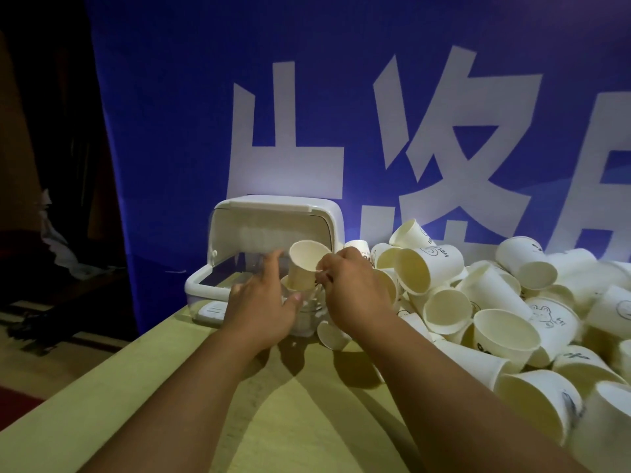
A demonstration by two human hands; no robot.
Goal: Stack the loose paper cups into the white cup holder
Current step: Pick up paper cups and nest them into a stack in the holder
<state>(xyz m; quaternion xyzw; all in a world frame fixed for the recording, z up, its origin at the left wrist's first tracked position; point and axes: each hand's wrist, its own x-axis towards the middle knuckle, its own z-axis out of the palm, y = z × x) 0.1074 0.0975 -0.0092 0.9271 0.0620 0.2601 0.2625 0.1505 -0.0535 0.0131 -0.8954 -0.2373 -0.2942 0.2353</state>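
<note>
Bare forearms rise from the bottom edge over a pale wooden table and meet at centre frame. The right hand pinches the near rim of a paper cup, its fingers curled together on the rim. The left hand lies to the cup's left with fingers straight and spread and thumb stuck out. Whether its index tip touches the cup wall or only the holder's clear lid, I cannot tell.

The cup is mouth-up and tilted toward the camera. Its base appears to sit in another cup inside the white cup holder, whose lid is flipped up at centre left.

Most likely fault: the tilt. Pressed down at this angle, the cup would probably wedge crooked in the one below rather than nest. A pinch on thin paper could also buckle the rim.

The right wrist passes close over the heap of loose cups that fills the right half of the frame, with one fallen cup just beneath it. A careless pull back could scatter several.

The holder looks light. A downward push might skid it along the table, since the left hand does not grip it. A blue banner hangs behind.
</note>
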